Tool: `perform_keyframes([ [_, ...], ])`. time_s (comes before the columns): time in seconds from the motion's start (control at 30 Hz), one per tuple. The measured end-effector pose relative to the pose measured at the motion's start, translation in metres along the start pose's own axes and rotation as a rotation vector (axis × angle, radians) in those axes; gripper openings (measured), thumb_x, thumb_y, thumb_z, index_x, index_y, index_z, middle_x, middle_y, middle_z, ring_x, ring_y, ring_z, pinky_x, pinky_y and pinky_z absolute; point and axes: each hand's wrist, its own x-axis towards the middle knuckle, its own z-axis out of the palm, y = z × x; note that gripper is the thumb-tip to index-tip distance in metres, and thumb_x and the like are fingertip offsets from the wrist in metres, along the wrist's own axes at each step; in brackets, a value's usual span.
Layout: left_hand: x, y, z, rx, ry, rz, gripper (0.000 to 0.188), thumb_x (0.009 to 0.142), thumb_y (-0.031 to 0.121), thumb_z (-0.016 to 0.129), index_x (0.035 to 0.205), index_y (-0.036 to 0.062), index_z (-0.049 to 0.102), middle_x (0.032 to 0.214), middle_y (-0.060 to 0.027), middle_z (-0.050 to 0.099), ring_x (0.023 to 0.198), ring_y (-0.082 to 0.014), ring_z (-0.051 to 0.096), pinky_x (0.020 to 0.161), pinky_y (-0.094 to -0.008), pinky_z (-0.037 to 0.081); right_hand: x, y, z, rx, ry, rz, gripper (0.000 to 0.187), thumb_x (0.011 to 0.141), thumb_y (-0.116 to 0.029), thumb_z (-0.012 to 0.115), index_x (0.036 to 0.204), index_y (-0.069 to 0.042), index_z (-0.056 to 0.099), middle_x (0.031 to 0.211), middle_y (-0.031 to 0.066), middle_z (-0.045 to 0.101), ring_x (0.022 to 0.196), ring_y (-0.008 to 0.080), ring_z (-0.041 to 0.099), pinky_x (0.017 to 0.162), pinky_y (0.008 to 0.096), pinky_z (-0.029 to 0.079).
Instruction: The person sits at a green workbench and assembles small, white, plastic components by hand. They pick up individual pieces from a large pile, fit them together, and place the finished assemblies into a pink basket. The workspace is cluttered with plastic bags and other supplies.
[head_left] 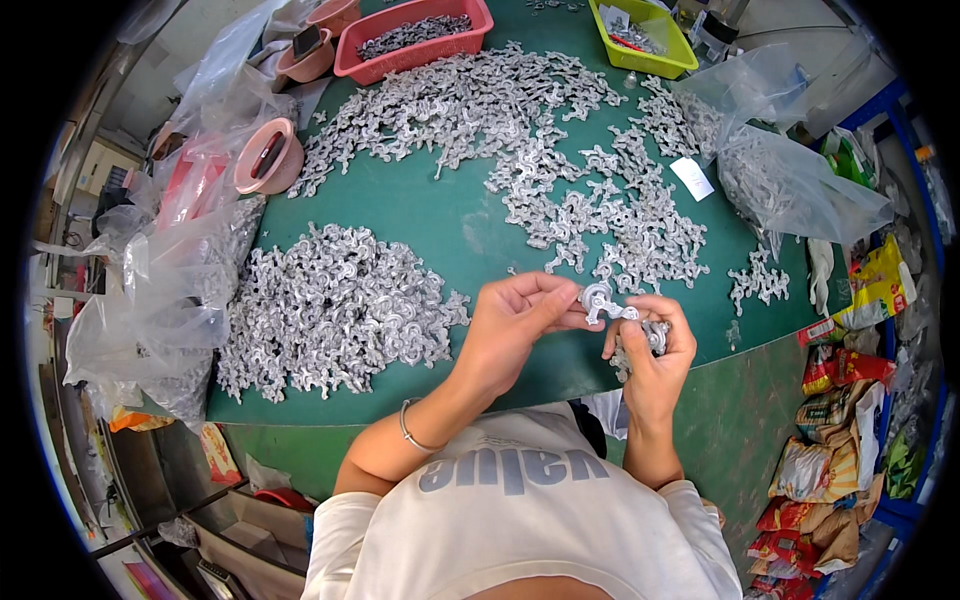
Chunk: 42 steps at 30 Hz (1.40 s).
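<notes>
The left hand (515,325) is up over the near side of the table (400,205). Its grip is pinching one end of a small silver metal piece (603,302) between the thumb and fingers. The piece is held in the air between the two hands, and it has a round part and little arms. The right hand (657,355) has its thumb by the other end of that piece. Its fingers are curled around a few more metal bits (655,337), so its grip is closed on them. How many bits are in there is hard to tell.

The table is green. A big heap (330,310) of the same kind of silver pieces lies on the left, near the left arm. A long pile (450,105) spreads across the far side, and a loose patch (640,225) lies just past the hands. A little bunch (758,280) sits off to the right. Past the long pile are a red tub (420,62) and a yellow-green basket (645,60), both with small things inside. A white paper (691,178) lies beside the loose patch. Clear plastic bags (150,320) are at both sides.
</notes>
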Motion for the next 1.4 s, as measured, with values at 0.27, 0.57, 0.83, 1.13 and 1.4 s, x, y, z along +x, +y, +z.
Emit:
perform_keyframes([
  [0.27, -0.005, 0.001, -0.003, -0.054, -0.104, 0.023, 0.021, 0.085, 0.013, 0.054, 0.095, -0.0058, 0.055, 0.085, -0.0140, 0.063, 0.075, -0.0193, 0.063, 0.073, -0.0286, 0.049, -0.007, -0.009, 0.003, -0.114, -0.038, -0.131, 0.020, 0.068, 0.009, 0.062, 0.086, 0.002, 0.056, 0.064, 0.0047, 0.050, 0.055, 0.0093, 0.049, 0.049, 0.0196, 0.037],
  [0.57, -0.009, 0.003, -0.002, -0.050, -0.125, 0.023, 0.020, 0.085, 0.014, 0.054, 0.093, -0.0045, 0.056, 0.082, -0.0117, 0.062, 0.069, -0.0162, 0.060, 0.067, -0.0266, 0.048, -0.011, -0.005, 0.002, -0.143, -0.076, -0.266, 0.026, 0.061, 0.008, 0.070, 0.081, 0.001, 0.056, 0.064, 0.0067, 0.053, 0.055, 0.0122, 0.048, 0.051, 0.0236, 0.038],
  [0.83, -0.009, 0.010, 0.009, -0.073, -0.259, -0.039, 0.020, 0.085, 0.016, 0.054, 0.090, -0.0032, 0.059, 0.075, -0.0077, 0.059, 0.063, -0.0107, 0.054, 0.056, -0.0219, 0.044, -0.021, -0.014, 0.006, -0.205, -0.229, -0.438, 0.036, 0.054, 0.007, 0.077, 0.080, 0.000, 0.054, 0.068, 0.0103, 0.057, 0.061, 0.0205, 0.057, 0.056, 0.0319, 0.047],
  [1.13, -0.011, 0.010, 0.009, -0.118, -0.291, -0.077, 0.021, 0.085, 0.017, 0.055, 0.092, -0.0031, 0.059, 0.076, -0.0053, 0.059, 0.062, -0.0081, 0.052, 0.057, -0.0208, 0.043, -0.027, -0.012, 0.010, -0.143, -0.222, -0.382, 0.035, 0.055, 0.007, 0.076, 0.079, 0.000, 0.052, 0.068, 0.0112, 0.056, 0.067, 0.0251, 0.061, 0.059, 0.0350, 0.049],
  [1.4, -0.012, 0.008, 0.010, -0.159, -0.264, -0.103, 0.020, 0.084, 0.015, 0.055, 0.093, -0.0030, 0.059, 0.080, -0.0055, 0.060, 0.062, -0.0078, 0.052, 0.058, -0.0207, 0.044, -0.030, -0.015, 0.010, -0.143, -0.204, -0.333, 0.035, 0.055, 0.009, 0.075, 0.079, 0.000, 0.051, 0.069, 0.0125, 0.056, 0.068, 0.0252, 0.060, 0.061, 0.0362, 0.050],
])
